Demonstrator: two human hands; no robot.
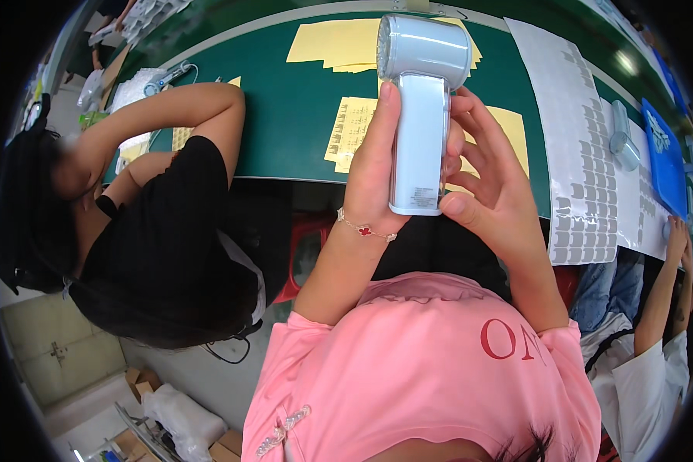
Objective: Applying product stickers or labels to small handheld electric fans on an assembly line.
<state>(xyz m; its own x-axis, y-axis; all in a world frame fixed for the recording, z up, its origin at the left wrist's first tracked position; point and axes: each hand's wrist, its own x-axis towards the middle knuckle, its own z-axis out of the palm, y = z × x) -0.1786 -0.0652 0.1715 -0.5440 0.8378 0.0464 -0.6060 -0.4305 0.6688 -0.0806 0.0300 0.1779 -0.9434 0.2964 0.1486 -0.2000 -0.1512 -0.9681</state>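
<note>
A light blue handheld fan [421, 146] with a round barrel-shaped head is held upright in front of me, above the table's near edge. My left hand [373, 165] wraps its handle from the left, thumb lying along the side. On the other side, the curled fingers of my right hand [497, 169] reach the handle, and the thumb tip rests by its lower right corner. A small printed label shows low on the handle. Behind the fan, yellow sheets [350, 127] with grey printed stickers lie on the green table [273, 123].
A long white sticker sheet [574, 154] runs down the table's right side. Beyond it are another light blue fan [624, 138] and a blue tray [664, 158]. A co-worker in black [169, 231] sits close at left; another person's hands [677, 239] are at far right.
</note>
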